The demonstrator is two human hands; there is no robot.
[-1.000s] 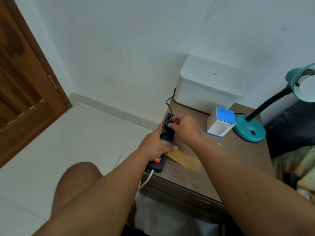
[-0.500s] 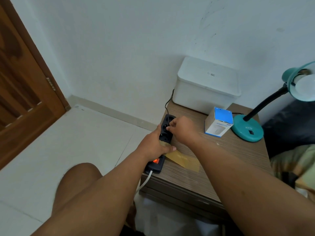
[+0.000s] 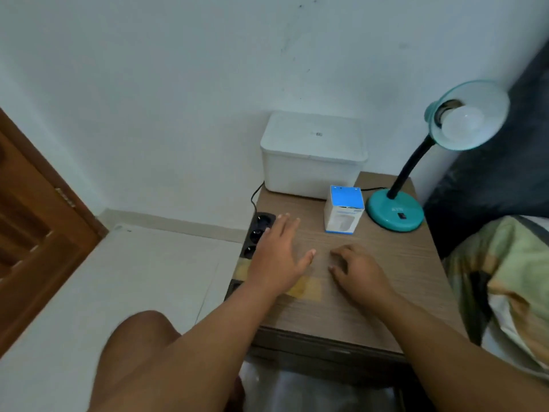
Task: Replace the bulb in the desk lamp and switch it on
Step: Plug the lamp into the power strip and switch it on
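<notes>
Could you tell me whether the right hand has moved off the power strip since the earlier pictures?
Yes. The right hand has left the power strip and now lies rightward on the table, nearer the bulb box.

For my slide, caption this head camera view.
Both hands, left hand and right hand, empty over nightstand; teal desk lamp holds bulb.

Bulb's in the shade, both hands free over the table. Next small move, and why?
Probably reach the right hand to the black switch on the teal lamp base. A white bulb already sits in the shade but looks unlit, both hands are empty, and the left hand is beside the power strip. Whether the lamp's plug is seated cannot be seen.
</notes>
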